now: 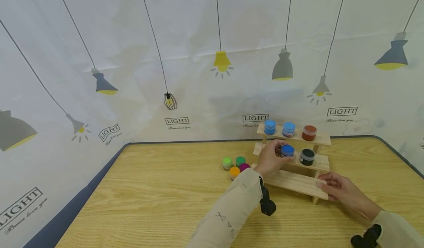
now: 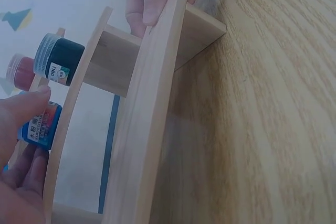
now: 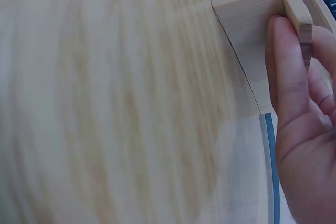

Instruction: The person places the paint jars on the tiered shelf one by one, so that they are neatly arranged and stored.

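A three-tier wooden stand (image 1: 288,180) is at the right of the table in the head view. My left hand (image 1: 271,159) pinches a blue paint jar (image 1: 287,151) between thumb and fingers, right at the middle tier. The same blue jar (image 2: 46,129) shows its printed label in the left wrist view. Beside it on that tier stands a dark paint jar (image 1: 307,157). Gripping the right end of the lowest plank is my right hand (image 1: 346,192), thumb on top and fingers beneath, as the right wrist view shows.
On the top tier stand two blue jars (image 1: 288,129) and a red-brown jar (image 1: 309,133). Left of the stand, light green (image 1: 227,163), green (image 1: 240,161), orange (image 1: 235,172) and purple jars (image 1: 244,167) cluster on the wooden table (image 1: 159,189). A lamp-printed curtain (image 1: 198,93) hangs behind.
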